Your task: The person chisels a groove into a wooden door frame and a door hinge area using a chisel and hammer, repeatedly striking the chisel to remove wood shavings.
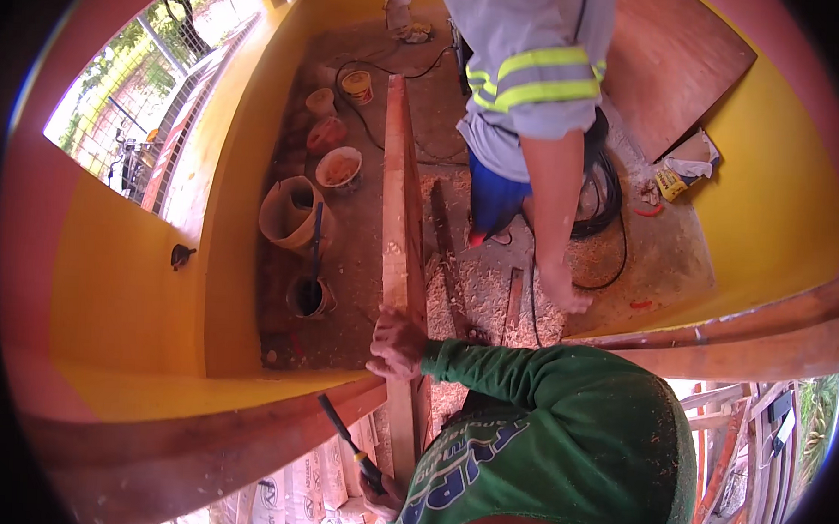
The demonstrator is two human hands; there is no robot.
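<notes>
My right hand, in a green long sleeve, is closed over the near part of a long wooden beam that runs away from me. Lower down, on the beam's left side, my left hand grips the handle of a chisel. This tool has a long dark blade and a black and yellow handle, and its blade points up and to the left. Part of the left hand is hidden by my shirt.
A co-worker in a grey shirt with reflective bands stands right of the beam, one arm hanging down. Buckets line the left wall. Wood shavings litter the floor, with a black cable coil and a plywood sheet farther right.
</notes>
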